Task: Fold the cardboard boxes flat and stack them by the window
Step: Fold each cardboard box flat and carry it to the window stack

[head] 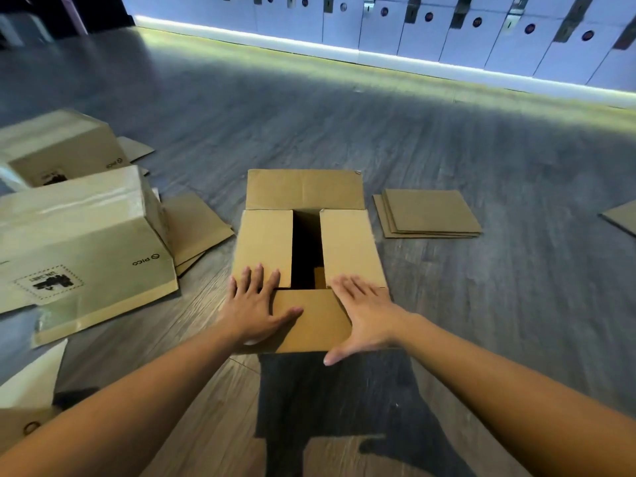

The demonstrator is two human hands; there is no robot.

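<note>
Head view looks down on a grey wood-grain floor (447,139) that runs back to a wall of pale lockers (430,32) with a bright light strip along their base. At centre stands an open cardboard box (303,191) on the floor: its two side flaps are folded inward with a dark gap between them, the far flap stands back, and the near flap lies toward the person. The left hand (256,306) rests flat, fingers spread, across the left flap and near flap; the right hand (366,309) lies flat and spread on the right flap and the near flap's edge. Neither hand grips anything. Right of the box, a stack of flattened cardboard (430,213) lies on the floor. On the left sit two larger boxes (79,232) printed "PICO", each with a dark stamped label too blurred to read, and loose flat sheets (196,225) lie beside them.
</note>
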